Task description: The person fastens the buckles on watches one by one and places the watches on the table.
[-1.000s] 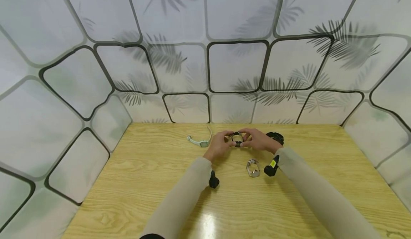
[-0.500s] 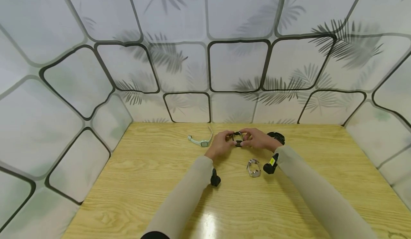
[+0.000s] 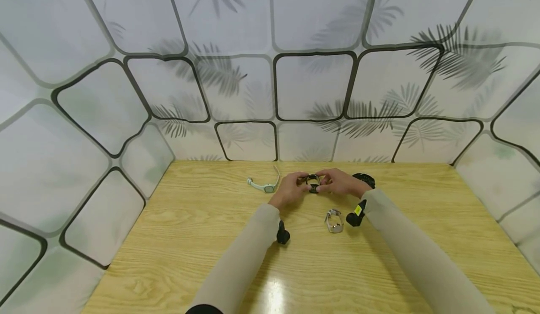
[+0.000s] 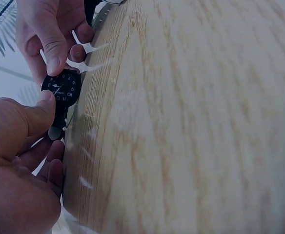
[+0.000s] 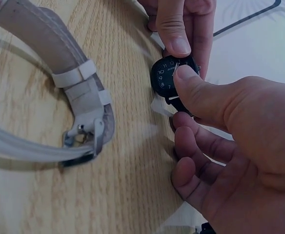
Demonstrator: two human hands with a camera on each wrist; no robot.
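Close to the back of the wooden table, both hands hold a black wristwatch (image 3: 313, 189) with its strap looped behind the dial. Its round black face (image 4: 70, 87) has white numerals and is turned toward me. My left hand (image 3: 289, 190) pinches one side, thumb at the dial's edge and fingers behind. From the opposite side my right hand (image 3: 341, 183) grips it, and in the right wrist view that thumb (image 5: 201, 92) lies over part of the dial. Several fingers of the right hand curl under the strap.
A mint-green watch (image 3: 268, 189) lies left of the left hand. Nearer me stands a pale-strapped watch (image 3: 335, 228), its buckle (image 5: 97, 134) large in the right wrist view. Behind the right wrist sits a black object (image 3: 366, 179), partly hidden. Patterned fabric (image 3: 312, 89) rises along the table's back edge.
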